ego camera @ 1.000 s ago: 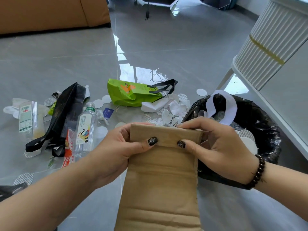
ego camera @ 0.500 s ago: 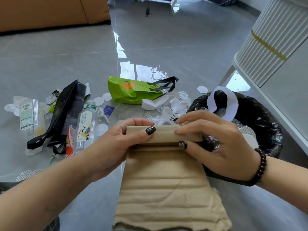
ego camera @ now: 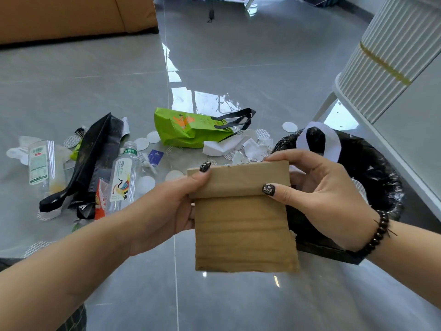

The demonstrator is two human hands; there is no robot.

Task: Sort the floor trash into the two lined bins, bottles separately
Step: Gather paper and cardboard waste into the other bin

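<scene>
Both hands grip a brown cardboard sheet (ego camera: 243,218) in the air above the floor (ego camera: 238,68). The left hand (ego camera: 167,209) pinches its left edge at the folded top flap, and the right hand (ego camera: 317,187) pinches the right end, thumb on the fold. Just behind the sheet stands the black-lined bin (ego camera: 377,168), apparently already holding paper scraps, though its inside is mostly hidden.

The stiff board could spring open if either pinch loosens, and an unfolded sheet may catch the liner's rim and drag it down. A clear plastic bottle (ego camera: 123,177) lies among the litter toward the floor's left side, near a green bag (ego camera: 186,130); it belongs in the other bin, which is not in view.

Compared with a second ago, the flap is rolled further down, so the hanging part looks shorter.
</scene>
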